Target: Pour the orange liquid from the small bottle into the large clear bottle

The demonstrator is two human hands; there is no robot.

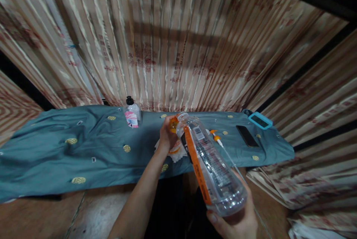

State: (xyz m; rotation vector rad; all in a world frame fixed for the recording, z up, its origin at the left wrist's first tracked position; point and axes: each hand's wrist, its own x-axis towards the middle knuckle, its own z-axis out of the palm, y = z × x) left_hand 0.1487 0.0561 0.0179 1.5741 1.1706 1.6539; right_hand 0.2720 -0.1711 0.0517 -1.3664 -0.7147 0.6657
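A large clear plastic bottle [212,164] with an orange and black label tilts across the middle, its mouth up and away from me. My right hand [237,218] grips it around the base. Beside its open neck, my left hand [166,135] is closed on a small orange see-through container [173,124], mostly hidden by the fingers. I cannot tell whether the container and the bottle's mouth touch. Below the left hand lies a white and orange packet [178,152], partly covered. An orange pump top [216,137] with a long clear tube rests to the right of the bottle.
A teal patterned cloth [103,161] covers the low surface. On it stand a black-capped clear bottle [132,114] with a pink label at left, and, at right, a dark phone [247,136] and a blue-framed device [260,120]. Curtains [167,45] hang behind and beside it.
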